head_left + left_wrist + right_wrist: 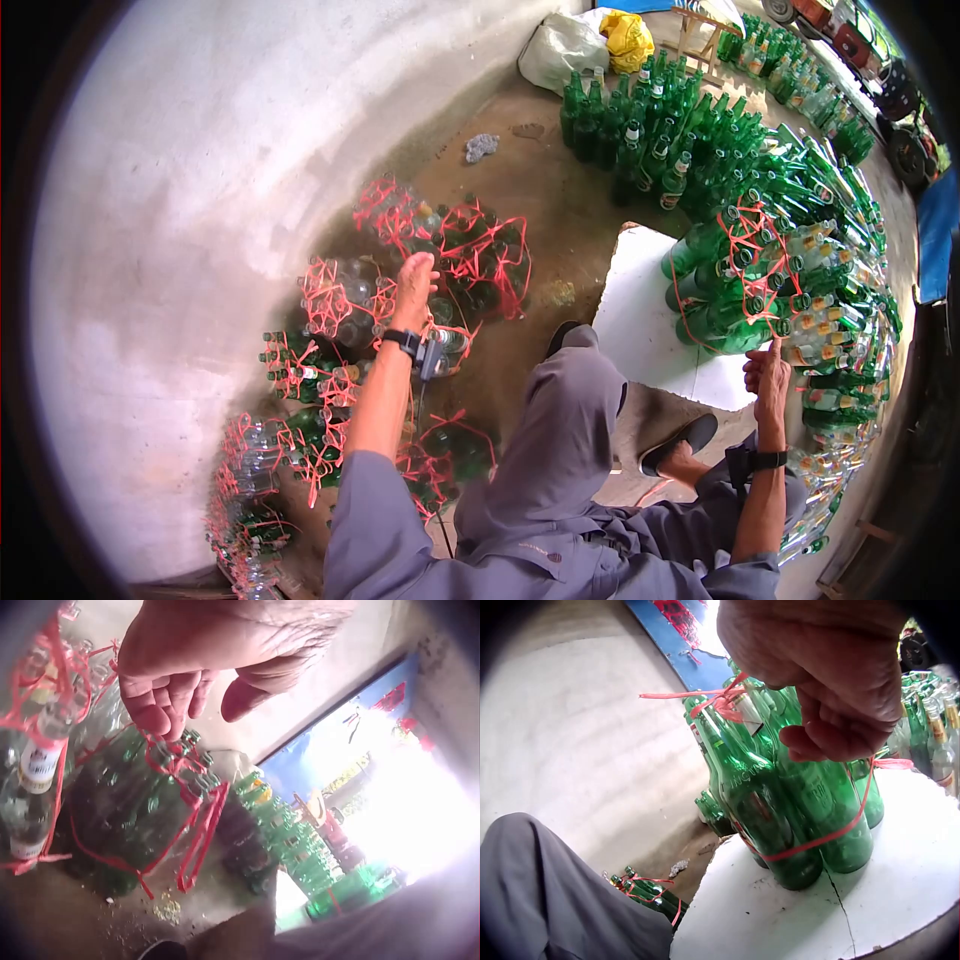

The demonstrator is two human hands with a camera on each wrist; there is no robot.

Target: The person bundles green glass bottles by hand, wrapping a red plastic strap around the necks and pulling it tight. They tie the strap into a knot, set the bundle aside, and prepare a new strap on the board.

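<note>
My left hand (413,292) hangs over the tied bottle bundles on the floor. In the left wrist view its fingers (150,712) bend loosely, thumb apart, with nothing visible between them, near a green bundle (120,802) bound with red string (202,847). A bundle of green bottles (705,290), bound with red string, stands on a white board (640,290). My right hand (768,385) is at this bundle's near side. In the right wrist view the hand (832,682) is over the bottles (780,817), fingers curled; whether it grips string or a neck is hidden.
Loose green bottles (640,120) stand at the back, and many more bottles (835,340) lie stacked at the right. Several tied bundles (320,370) line the wall (180,250). A white sack (563,52) and a yellow bag (627,40) are at the back.
</note>
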